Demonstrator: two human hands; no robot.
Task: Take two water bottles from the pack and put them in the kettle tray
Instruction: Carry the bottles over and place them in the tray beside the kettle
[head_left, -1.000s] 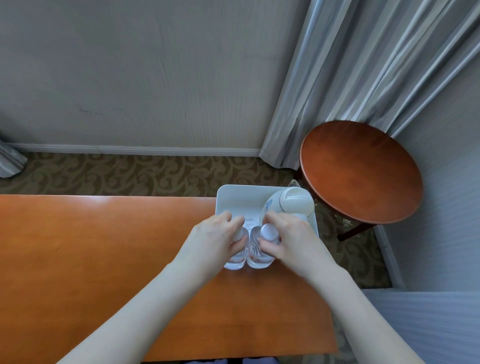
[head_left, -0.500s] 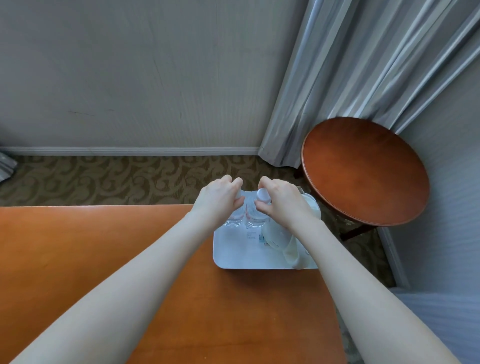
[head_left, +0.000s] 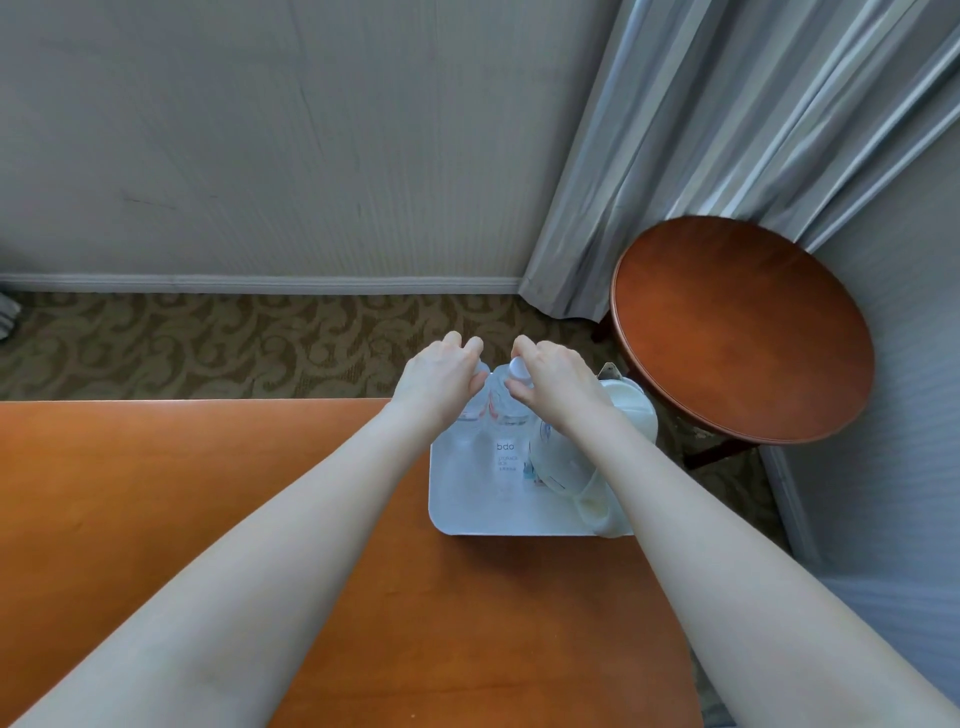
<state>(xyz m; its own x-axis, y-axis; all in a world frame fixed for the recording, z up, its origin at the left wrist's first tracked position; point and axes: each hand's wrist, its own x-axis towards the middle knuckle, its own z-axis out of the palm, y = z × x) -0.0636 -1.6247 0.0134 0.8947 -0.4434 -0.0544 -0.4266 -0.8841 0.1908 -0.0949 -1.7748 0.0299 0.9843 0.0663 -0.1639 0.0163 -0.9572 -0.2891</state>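
- The tray (head_left: 467, 512) bears the printed word "bdo"; the smaller lines under it are too blurred to read.
- The white tray sits at the far right end of the desk (head_left: 208, 493) and holds a white kettle (head_left: 631, 410) on its right side and two clear bottles at its far edge.
- The left bottle (head_left: 470, 410) and the right bottle (head_left: 506, 402) stand upright, just beside each other, left of the kettle.
- The left hand (head_left: 439, 376) is closed around the top of the left bottle, hiding its cap.
- The right hand (head_left: 558, 382) pinches the right bottle's white cap between thumb and fingers.
- Since half a second ago, hands and bottles have hardly shifted; the grips look the same.
- A round side table (head_left: 743, 332) stands past the desk, by the curtain (head_left: 727, 130).
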